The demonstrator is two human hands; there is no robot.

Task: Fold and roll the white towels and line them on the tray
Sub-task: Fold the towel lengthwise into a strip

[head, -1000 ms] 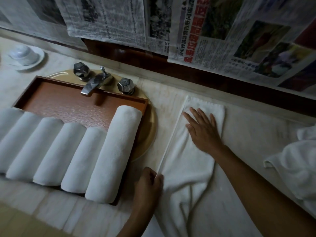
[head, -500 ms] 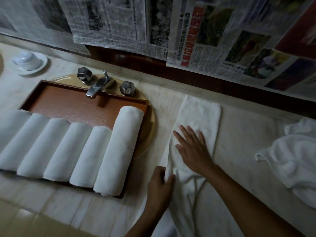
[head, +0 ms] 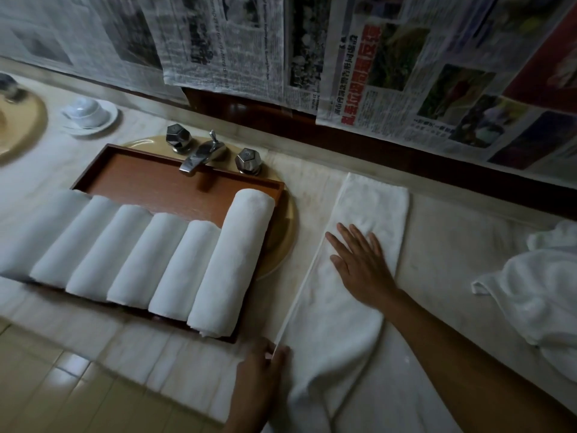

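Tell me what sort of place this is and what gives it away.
Most likely a bathroom vanity, perhaps in a hotel: a chrome faucet with two knobs stands behind a round basin set in a pale stone counter, and a wooden tray laid across the basin holds rolled white towels.

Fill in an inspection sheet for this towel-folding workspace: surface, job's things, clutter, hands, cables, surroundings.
Surface: pale stone counter.
Job's things: wooden tray laid across a basin, six rolled towels side by side on it; folded towel lying flat on the counter; loose towel heap at right.
Clutter: cup and saucer at back left.
Hands: left hand pinches the folded towel's near edge; right hand lies flat on it.
Cables: nothing seen.
Surroundings: tap behind the tray; newspaper sheets cover the wall.
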